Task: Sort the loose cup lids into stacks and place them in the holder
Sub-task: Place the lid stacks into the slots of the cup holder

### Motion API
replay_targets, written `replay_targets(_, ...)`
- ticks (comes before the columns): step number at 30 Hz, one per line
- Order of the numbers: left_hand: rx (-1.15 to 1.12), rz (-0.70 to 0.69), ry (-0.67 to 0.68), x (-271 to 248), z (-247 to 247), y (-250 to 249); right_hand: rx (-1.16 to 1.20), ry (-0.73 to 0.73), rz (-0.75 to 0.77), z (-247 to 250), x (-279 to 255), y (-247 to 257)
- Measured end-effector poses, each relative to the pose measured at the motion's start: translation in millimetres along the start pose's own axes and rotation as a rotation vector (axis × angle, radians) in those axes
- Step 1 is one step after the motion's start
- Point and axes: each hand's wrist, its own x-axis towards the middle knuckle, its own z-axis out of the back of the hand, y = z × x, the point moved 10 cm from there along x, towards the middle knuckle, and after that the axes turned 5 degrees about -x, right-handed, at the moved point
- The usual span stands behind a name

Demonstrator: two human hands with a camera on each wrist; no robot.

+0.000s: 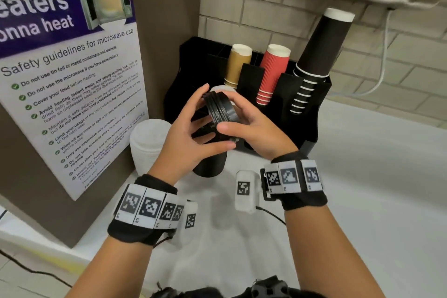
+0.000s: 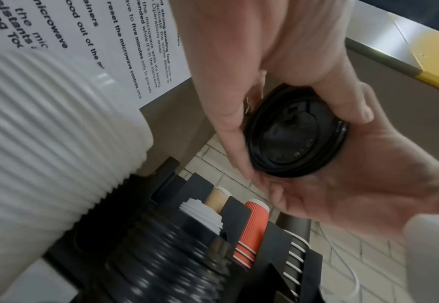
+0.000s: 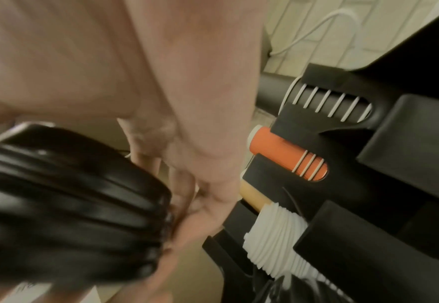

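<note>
Up above the white counter (image 1: 362, 176), a short stack of round black plastic cup lids (image 1: 221, 109) sits between both hands, turned on its side so the lid rims face the person. The left hand (image 1: 191, 133) cups the stack from the left and from below, fingers curled up around its far edge. The right hand (image 1: 251, 128) closes on it from the right, thumb laid across the near rims and fingers wrapped over the top. From the left wrist view, the top lid's face with its sip slot shows between the two palms. Just behind the hands stands the black plastic cup-and-lid holder (image 1: 312, 113), carrying a tan paper cup stack (image 1: 237, 65), a red ribbed paper cup stack (image 1: 273, 72) and a tall black paper cup stack (image 1: 314, 60). A stack of white plastic lids (image 3: 272, 237) lies in one front slot of the holder. Left of the hands, a tall stack of white lids (image 1: 147, 143) stands on the counter, beside a printed microwave safety poster (image 1: 70, 94).
</note>
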Motion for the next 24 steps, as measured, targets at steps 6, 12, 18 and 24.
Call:
replay_targets(6, -0.01, 0.044, 0.161, -2, -19, 3, 0.065, -0.04, -0.055, 21, -23, -10)
replay_targets(12, 0.023, 0.061, 0.192, -1, -31, 6, 0.093, -0.08, -0.046, 31, -33, -13)
replay_targets(18, 0.04, 0.048, 0.171, 3, -36, 9, 0.118, -0.115, -0.03, 36, -37, -15)
replay_targets(24, 0.114, 0.065, 0.176, 3, -35, 13, 0.11, -0.081, -0.044, 35, -36, -22)
